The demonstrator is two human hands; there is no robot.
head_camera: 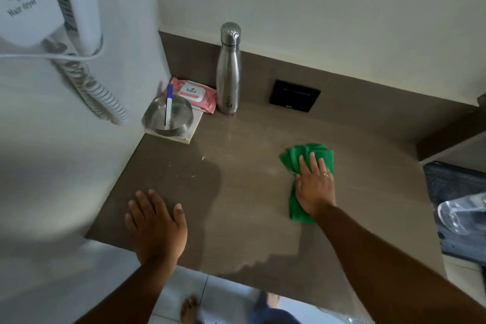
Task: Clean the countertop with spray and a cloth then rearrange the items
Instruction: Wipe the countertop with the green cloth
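A brown countertop [236, 205] fills the middle of the view. My right hand [314, 187] presses flat on a folded green cloth [310, 151] at the centre right. Near the front left edge my left hand [155, 223] rests palm down on the bare surface, holding nothing. In the back left corner stand a steel bottle [228, 71], a pink wipes pack [196, 93] and a steel bowl [168, 117] with a blue-capped pen [168, 105] in it. The bowl sits on a white booklet [193, 131]. No spray bottle is in view.
A white wall-mounted hair dryer [76, 5] with a coiled cord [97, 89] hangs on the left wall. A black socket plate [294, 96] is set in the back splash. A dark bag [457, 208] lies off the counter's right side. A few crumbs [203, 158] dot the counter.
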